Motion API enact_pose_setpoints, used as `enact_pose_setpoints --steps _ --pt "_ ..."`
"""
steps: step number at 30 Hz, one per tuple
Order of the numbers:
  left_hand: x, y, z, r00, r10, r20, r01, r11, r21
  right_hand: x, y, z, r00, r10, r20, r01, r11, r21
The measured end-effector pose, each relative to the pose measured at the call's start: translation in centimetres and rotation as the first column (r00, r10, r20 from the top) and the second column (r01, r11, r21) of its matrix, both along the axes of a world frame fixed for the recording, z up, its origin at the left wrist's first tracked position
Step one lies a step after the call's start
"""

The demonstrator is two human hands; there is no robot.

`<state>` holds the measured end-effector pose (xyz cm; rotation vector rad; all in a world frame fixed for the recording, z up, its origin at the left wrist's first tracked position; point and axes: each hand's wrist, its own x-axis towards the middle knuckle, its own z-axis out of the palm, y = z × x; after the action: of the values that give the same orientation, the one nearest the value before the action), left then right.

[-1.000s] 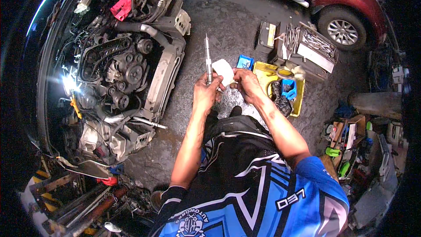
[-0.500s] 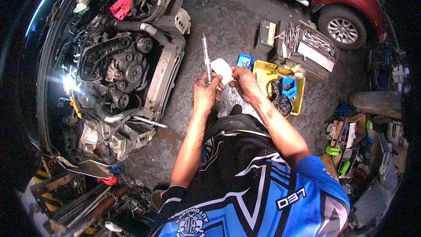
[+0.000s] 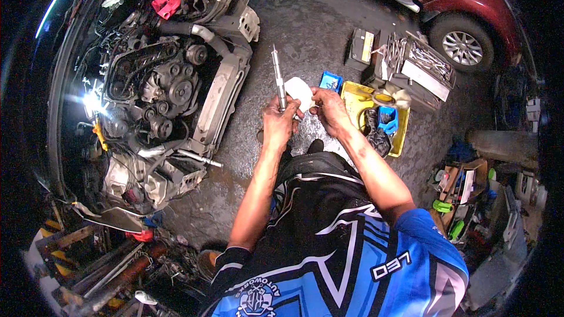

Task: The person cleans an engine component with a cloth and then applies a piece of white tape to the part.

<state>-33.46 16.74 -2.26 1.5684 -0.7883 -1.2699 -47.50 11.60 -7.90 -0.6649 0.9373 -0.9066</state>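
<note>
Slim metal rod [image 3: 277, 73]: held near upright, left of the yellow tray [image 3: 402, 135]; left hand [image 3: 278, 123] fingers closed around its lower end. White piece [image 3: 299, 91]: held between rod and tray; right hand [image 3: 330, 110] fingers drawn narrow at its edge, firm pinch not confirmable. Stage: both pieces in hand, neither set down; rod's upper length uncovered. Edges: blue container [image 3: 332, 81] at tray's far-left corner; engine bay [image 3: 176, 91] well left of tray. Moving room: judged widest over floor [image 3: 299, 35] beyond and left of tray.
</note>
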Motion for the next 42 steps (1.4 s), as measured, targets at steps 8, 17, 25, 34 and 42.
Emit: enact_pose_setpoints --steps 8,17,25,34,42 --pt "0.0 0.1 -0.3 0.997 0.011 -0.074 -0.008 0.999 0.033 -0.3 -0.7 -1.4 0.999 0.048 -0.001 -0.048 0.999 -0.005" --pt "0.3 -0.7 -1.2 0.998 0.035 -0.053 -0.038 0.998 -0.05 0.6 -0.8 -0.6 1.0 0.02 0.02 -0.02 1.0 0.02" --pt "0.7 -0.6 -1.1 0.982 0.078 -0.17 -0.084 0.996 -0.026 0.3 -0.3 1.0 0.999 0.047 0.019 -0.047 0.998 -0.039" --pt "1.6 -0.9 -2.1 0.956 0.1 -0.274 -0.113 0.993 -0.034 0.0 0.7 2.3 0.754 -0.273 -0.597 -0.214 0.758 -0.617" --pt "1.3 -0.8 -1.8 0.977 0.096 -0.191 -0.111 0.992 -0.067 -0.4 0.3 2.3 0.666 -0.29 -0.688 -0.351 0.692 -0.631"
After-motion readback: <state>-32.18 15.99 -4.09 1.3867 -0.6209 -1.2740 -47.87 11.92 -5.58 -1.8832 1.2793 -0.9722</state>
